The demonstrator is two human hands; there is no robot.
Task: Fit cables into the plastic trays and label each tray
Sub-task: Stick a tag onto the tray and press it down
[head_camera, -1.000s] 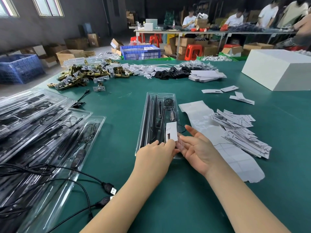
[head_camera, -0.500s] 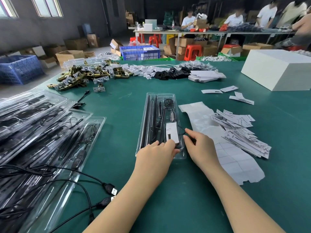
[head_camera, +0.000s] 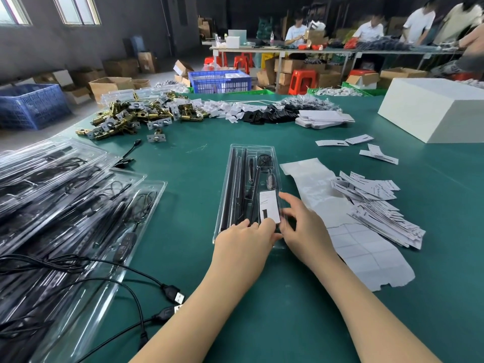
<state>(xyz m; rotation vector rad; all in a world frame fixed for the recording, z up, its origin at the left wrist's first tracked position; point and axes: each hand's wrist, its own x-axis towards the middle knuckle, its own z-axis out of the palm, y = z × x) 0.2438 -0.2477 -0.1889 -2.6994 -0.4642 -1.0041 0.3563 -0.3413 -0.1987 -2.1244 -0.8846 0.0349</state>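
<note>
Since the earlier frame, we are bringing our right hand (head_camera: pixel 305 226) up along the right rim of the clear tray (head_camera: pixel 235 184), so that its index finger is now reaching up beside the white label (head_camera: pixel 269 206).

We are resting our left hand (head_camera: pixel 245 241) on the near end of the tray, with its fingers curled down onto the plastic just below the label. We cannot tell whether these fingers are pinching anything. Our right hand is touching the tray's right rim, with its thumb bent toward the label's near corner and its other fingers relaxed; a firm grip is not showing.

The tray is lying lengthwise at the middle of the green table (head_camera: pixel 183 205). It is holding black cables and rods, and the label is sitting on its near right part.

Just right of the tray, a strip of label backing paper (head_camera: pixel 348 231) is lying flat, with a heap of white cards (head_camera: pixel 379 205) on its far side. Toward the left edge, filled trays (head_camera: pixel 65 200) are stacked, and loose black cables (head_camera: pixel 146 292) are trailing from them toward the near edge.
</note>
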